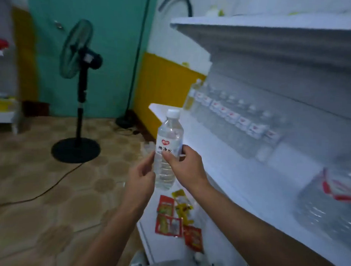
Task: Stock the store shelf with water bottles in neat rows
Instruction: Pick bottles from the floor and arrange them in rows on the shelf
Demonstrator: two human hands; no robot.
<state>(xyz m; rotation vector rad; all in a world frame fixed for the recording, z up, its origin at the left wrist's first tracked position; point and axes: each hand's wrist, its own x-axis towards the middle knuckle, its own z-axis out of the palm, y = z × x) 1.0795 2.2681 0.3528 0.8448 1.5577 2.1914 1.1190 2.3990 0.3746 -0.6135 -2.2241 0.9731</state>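
A clear water bottle (pixel 169 140) with a white cap and a red-and-white label stands upright in the air in front of the white shelf (pixel 238 175). My right hand (pixel 184 166) grips it around the middle. My left hand (pixel 141 176) pinches its lower left side. A row of several matching bottles (pixel 233 120) runs along the back of the shelf, slanting away to the left. A yellowish bottle (pixel 192 95) stands at the far end of that row.
A plastic-wrapped pack of bottles (pixel 331 202) lies on the shelf at right. Red and yellow snack packets (pixel 177 216) lie on the lower shelf below my hands. A black standing fan (pixel 78 85) stands on the tiled floor at left, its cable trailing across the floor. An upper shelf (pixel 274 26) overhangs.
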